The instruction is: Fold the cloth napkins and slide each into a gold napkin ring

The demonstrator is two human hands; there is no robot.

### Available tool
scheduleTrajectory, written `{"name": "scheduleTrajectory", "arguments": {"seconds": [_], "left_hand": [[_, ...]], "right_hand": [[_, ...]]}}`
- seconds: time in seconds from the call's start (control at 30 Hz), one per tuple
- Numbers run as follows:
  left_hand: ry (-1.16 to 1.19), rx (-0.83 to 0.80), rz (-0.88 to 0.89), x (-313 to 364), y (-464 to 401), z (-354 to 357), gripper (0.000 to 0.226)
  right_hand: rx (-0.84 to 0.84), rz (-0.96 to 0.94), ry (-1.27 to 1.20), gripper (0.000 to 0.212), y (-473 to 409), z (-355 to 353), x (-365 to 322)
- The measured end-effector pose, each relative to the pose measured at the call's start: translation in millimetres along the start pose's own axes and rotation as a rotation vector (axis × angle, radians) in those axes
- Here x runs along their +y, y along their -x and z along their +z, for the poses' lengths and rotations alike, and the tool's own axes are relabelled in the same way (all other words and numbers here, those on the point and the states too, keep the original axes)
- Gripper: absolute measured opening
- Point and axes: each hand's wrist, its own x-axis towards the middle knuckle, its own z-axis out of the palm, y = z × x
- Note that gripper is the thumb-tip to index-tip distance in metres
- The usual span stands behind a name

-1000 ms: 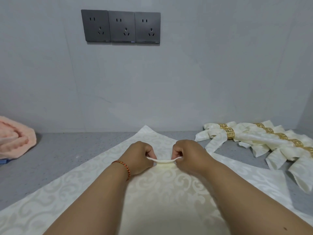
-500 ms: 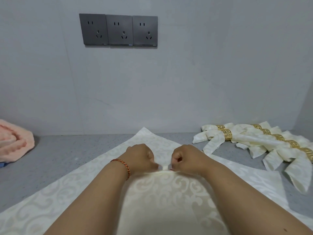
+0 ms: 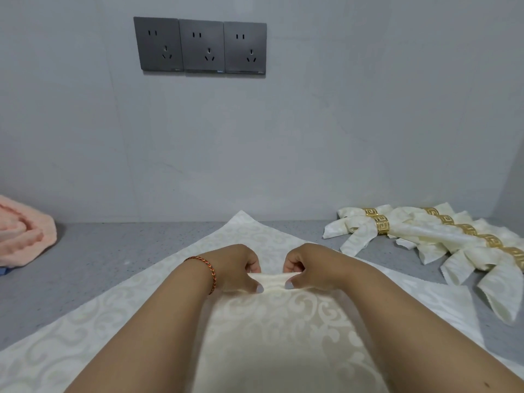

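While both hands work at the middle of the frame, the grey speckled desk (image 3: 93, 251) runs from left to right edge and meets a pale grey wall (image 3: 340, 123) at the back. High on that wall sits a row of three dark grey sockets (image 3: 200, 46); each plate has small lettering at its lower right corner, too tiny to read.

Spread across the desk, corner pointing at the wall, lies the cream cloth napkin (image 3: 283, 321) with its scroll pattern. Left hand (image 3: 238, 268) and right hand (image 3: 309, 265) are both clamped on a raised fold of it, fingers curled, thumbs pressing on the near side, the fold stretched between the two grips. A red and orange braided bracelet (image 3: 208, 272) circles the left wrist.

Over on the right, near the wall, a heap of finished napkins (image 3: 425, 239) rests on the desk, overlapping one another, each gathered through a gold napkin ring (image 3: 382, 226) with a key pattern cut into it. Their loose ends fan out, and the nearest touch the edge of the spread napkin.

Far left, a peach towel (image 3: 22, 236) lies bunched at the frame edge, with something blue (image 3: 4, 270) peeking out beneath it.
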Motion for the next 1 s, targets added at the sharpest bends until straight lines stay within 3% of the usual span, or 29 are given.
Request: {"name": "scheduleTrajectory", "arguments": {"seconds": [0.3,0.47,0.67,0.8,0.87,1.0], "left_hand": [[-0.020,0.060,0.037,10.8,3.6,-2.4,0.025],[-0.039,-0.023,0.022,15.4,7.8,-7.8,0.023],[-0.050,-0.155,-0.061,19.4,15.1,-20.5,0.018],[-0.090,-0.098,-0.049,23.0,11.4,-16.2,0.013],[-0.115,-0.109,-0.045,25.0,9.2,-11.4,0.012],[-0.175,-0.122,-0.101,22.7,8.3,-10.1,0.035]], "right_hand": [[0.006,-0.021,0.138,0.023,6.3,-5.0,-17.7],[-0.098,0.016,0.178,0.027,8.2,-7.5,-29.2],[-0.177,0.101,0.111,0.009,10.8,-18.4,-33.7],[-0.203,0.085,0.134,0.006,9.9,-17.1,-32.5],[-0.202,0.084,0.183,0.012,9.5,-13.7,-31.3],[-0.222,0.141,0.226,0.031,10.0,-13.1,-27.4]]}}
